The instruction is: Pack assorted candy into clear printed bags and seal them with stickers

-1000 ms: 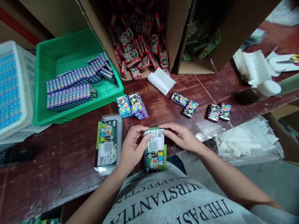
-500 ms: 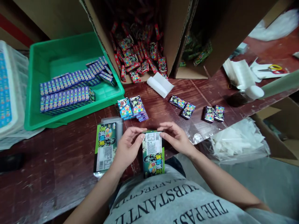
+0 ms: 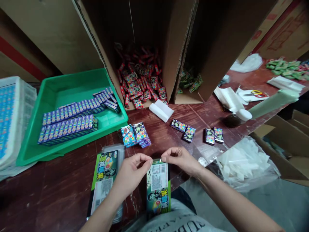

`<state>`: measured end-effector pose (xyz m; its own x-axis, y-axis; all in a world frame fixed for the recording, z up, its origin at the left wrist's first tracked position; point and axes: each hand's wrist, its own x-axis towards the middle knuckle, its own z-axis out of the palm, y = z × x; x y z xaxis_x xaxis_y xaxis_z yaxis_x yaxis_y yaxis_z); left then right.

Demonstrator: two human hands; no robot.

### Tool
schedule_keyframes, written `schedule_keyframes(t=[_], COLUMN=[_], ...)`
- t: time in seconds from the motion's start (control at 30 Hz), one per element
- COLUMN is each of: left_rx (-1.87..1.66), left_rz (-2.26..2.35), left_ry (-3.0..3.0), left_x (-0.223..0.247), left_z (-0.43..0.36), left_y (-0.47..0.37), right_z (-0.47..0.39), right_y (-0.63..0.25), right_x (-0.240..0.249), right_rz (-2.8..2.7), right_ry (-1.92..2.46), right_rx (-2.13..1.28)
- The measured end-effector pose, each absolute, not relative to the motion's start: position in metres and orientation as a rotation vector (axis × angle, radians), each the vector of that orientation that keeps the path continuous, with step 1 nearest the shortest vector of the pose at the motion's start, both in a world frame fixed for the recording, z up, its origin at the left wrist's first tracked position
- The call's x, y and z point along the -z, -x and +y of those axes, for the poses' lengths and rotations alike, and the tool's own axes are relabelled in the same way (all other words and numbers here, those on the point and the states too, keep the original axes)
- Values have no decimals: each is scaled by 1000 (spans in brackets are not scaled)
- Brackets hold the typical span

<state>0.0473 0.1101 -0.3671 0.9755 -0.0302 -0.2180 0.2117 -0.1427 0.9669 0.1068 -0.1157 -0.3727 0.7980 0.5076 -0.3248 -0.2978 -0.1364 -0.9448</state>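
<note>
A green and black candy package [image 3: 158, 193] with a white printed label stands close to my body. My left hand [image 3: 135, 170] pinches its top left corner between thumb and forefinger. At the top right corner, the thumb and forefinger of my right hand [image 3: 180, 159] are pressed together on the package's upper edge. A similar candy package [image 3: 105, 174] lies on the table left of my left hand, on top of clear plastic. Beyond my hands lie stacks of small candy boxes, one blue [image 3: 128, 135] and one purple [image 3: 142, 132].
A green tray [image 3: 72, 72] holds rows of purple boxes. Cardboard boxes hold red packs [image 3: 145, 83] and green packs [image 3: 190, 80]. Pairs of dark boxes [image 3: 189, 133], folded white paper [image 3: 161, 110], a capped bottle [image 3: 242, 115], scissors [image 3: 257, 93] and a plastic bag of white scraps [image 3: 243, 158] lie to the right.
The view has tilted up, so things sit lower in the picture. My right hand's fingers have drawn closer together at the package's top right corner.
</note>
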Motion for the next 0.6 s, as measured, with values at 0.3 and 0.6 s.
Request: schedule_keyframes(t=[0.3, 0.6], left_rx=[160, 198], left_rz=[-86, -66], left_ry=[-1888, -2084], left_x=[388, 397], left_z=[117, 104], left_y=[-50, -66], right_z=[-121, -54], right_y=[-154, -275], right_x=[366, 366], right_rz=[-844, -719], right_ry=[2026, 2785], right_rx=[-327, 76])
